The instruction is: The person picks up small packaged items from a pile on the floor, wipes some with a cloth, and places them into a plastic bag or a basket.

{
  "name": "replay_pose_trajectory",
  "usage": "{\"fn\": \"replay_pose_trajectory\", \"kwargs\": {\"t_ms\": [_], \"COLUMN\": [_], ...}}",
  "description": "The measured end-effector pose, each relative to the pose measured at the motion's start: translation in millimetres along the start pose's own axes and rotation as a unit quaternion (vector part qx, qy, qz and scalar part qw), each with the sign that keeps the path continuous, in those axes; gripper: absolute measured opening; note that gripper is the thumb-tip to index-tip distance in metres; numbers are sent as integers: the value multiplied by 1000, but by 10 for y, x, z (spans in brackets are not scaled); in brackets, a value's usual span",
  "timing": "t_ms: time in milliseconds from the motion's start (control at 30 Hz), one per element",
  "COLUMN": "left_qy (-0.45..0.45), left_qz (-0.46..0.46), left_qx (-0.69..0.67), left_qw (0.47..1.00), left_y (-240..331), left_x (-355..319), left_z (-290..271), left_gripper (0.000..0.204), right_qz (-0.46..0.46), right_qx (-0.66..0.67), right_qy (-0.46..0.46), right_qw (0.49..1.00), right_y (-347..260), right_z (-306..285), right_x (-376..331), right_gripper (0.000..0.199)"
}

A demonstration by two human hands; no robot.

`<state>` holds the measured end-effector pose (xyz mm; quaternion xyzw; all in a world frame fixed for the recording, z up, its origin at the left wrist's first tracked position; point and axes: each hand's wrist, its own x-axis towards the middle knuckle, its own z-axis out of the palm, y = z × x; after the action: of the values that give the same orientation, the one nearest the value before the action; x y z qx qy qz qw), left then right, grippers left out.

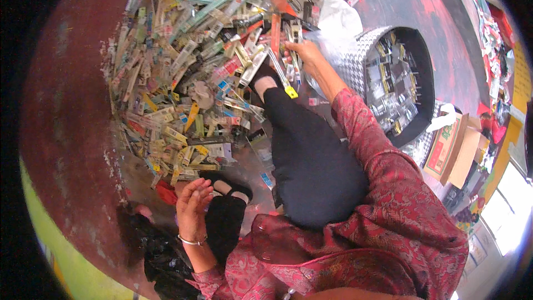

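My right hand [305, 54] reaches out to the right edge of a large heap of slim plastic packets [194, 61]. Its fingertips are closed among the packets, and what they pinch is too small to make out. Just left of those fingers, a long clear packet with a yellow end [291, 92] slants down beside my shoe. My left hand [194, 203], with a bangle at the wrist, hovers near the heap's lower edge. Its fingers are loosely bent and apart from the thumb, with nothing visible in them.
A black-rimmed, patterned basket [426, 86] at right holds many small dark and clear packets. Beside it stands an open cardboard box [452, 150]. White plastic [338, 15] lies above the basket. My black-trousered leg [316, 166] extends toward the heap; a black bag [161, 253] lies at lower left.
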<state>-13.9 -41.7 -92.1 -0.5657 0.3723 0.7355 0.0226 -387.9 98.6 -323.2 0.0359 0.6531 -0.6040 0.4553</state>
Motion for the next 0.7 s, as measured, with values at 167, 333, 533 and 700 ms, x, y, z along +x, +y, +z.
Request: {"fn": "replay_pose_trajectory", "kwargs": {"t_ms": [167,333,533,700], "left_qy": [-9,-90,-82,-54], "left_qz": [-24,-14,16,23], "left_qx": [11,-66,-5,12], "left_qw": [1000,994,996,998], "left_y": [16,14,39,-31], "left_x": [-111,-18,-236,-208], "left_z": [-56,-88,25,-50], "left_gripper": [29,28,29,28], "right_qz": [-28,-44,-9,-150], "right_qx": [-63,-449,-372,-418], "right_qy": [114,210,109,14], "right_qw": [991,868,922,896], "right_y": [22,587,934,946], "right_z": [66,58,93,-197], "right_x": [-21,332,300,496], "right_gripper": [19,50,33,16]}}
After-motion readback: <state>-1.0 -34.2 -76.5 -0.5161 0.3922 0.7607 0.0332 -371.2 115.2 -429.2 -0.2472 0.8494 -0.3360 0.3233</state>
